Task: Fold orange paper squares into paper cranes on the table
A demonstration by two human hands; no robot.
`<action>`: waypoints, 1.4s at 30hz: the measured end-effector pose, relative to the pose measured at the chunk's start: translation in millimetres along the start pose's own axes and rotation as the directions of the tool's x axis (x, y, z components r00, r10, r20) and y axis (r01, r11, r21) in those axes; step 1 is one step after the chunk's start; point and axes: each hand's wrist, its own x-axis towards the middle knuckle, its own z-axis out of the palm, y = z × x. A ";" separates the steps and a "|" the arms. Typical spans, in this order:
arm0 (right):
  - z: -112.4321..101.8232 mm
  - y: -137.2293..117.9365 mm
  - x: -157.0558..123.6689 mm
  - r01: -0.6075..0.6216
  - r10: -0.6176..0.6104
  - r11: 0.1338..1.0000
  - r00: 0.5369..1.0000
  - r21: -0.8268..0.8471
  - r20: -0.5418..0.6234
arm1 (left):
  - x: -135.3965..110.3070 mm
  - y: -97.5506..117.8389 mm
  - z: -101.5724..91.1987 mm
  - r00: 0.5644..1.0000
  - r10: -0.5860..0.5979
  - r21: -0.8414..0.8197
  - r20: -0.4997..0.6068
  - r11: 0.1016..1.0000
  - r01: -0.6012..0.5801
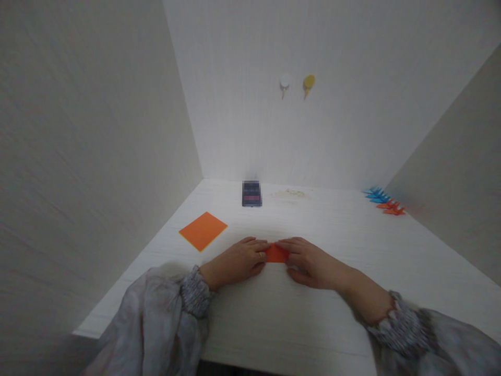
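Observation:
A small folded piece of orange-red paper lies on the white table between my hands. My left hand grips its left end, fingers along the far edge and thumb at the near side. At the right end, my right hand holds the paper in the same way, with its fingertips at the top edge. Both ends of the paper are hidden under the fingers. To the left of my left hand, a flat square sheet of orange paper with a thin yellow border rests apart from it.
A dark, blurred phone-like object lies near the back wall. At the far right are several blue folded paper shapes and orange-red ones. A white hook and a yellow hook are on the wall. Side walls enclose the table.

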 end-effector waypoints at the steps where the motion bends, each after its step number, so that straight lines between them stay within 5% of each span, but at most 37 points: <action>1: -0.4 -0.2 0.1 -0.004 0.004 1.000 1.000 0.000 0.006 | 0.1 0.0 0.0 1.000 0.001 0.003 0.000 1.000 -0.001; 42: 0.5 -3.1 6.4 -0.039 0.040 0.999 0.999 -0.031 0.034 | 2.4 -1.1 4.8 0.997 -0.007 0.043 0.078 0.999 0.004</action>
